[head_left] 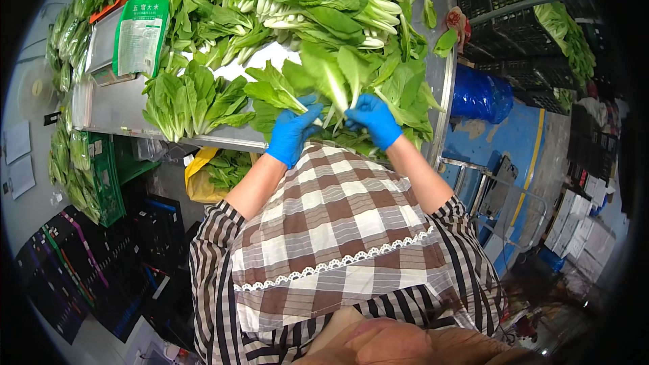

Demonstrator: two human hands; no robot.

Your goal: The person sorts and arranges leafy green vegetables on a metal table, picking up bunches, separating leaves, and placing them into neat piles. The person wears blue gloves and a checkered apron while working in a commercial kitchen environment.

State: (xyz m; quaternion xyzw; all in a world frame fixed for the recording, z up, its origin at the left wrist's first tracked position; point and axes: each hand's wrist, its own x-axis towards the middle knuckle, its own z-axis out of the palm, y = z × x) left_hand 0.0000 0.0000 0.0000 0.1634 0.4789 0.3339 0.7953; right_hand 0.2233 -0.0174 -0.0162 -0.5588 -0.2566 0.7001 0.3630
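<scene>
Both my hands wear blue gloves and meet over the near edge of a metal table. My left hand is closed on the stem end of a leafy green, whose leaves point up and left. In my right hand, the fingers pinch the white base of another leafy green, its broad leaves fanned out away from me. A large heap of the same greens covers the far part of the table. Left of my hands lies a bunch of greens, stems toward me.
A green and white printed bag stands at the table's left. Packed greens and a green crate are farther left. Under the table is a yellow bag. At right are a blue plastic-wrapped bundle, a metal cart and black crates.
</scene>
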